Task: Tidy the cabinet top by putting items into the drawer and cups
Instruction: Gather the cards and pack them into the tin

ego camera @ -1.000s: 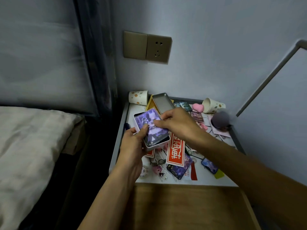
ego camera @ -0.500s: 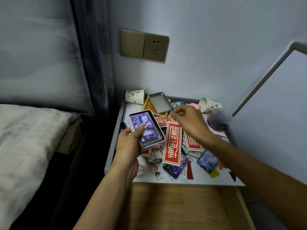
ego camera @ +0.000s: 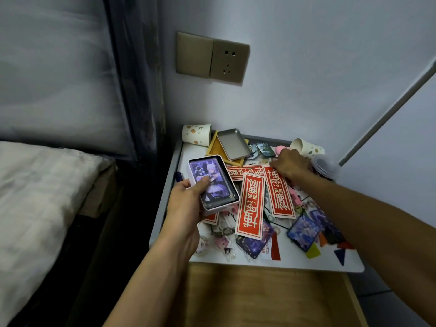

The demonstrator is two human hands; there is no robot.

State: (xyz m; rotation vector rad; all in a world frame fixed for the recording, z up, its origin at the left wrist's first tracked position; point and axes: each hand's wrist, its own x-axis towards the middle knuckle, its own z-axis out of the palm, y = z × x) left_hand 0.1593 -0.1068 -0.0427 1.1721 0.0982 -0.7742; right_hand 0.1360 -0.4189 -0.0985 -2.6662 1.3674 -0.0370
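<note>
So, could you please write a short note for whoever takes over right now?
Left hand: grips the tin, cards inside, over the cabinet top's left edge.
Right hand: down on clutter at the back right, beside a tipped cup; I cannot tell if it holds anything.
Done: some cards in the tin; drawer open.
Left: red slips, loose cards, charms, lid; the other cup also lies on its side.

Dim room: pale wall with a tan socket plate, bed at left.
</note>
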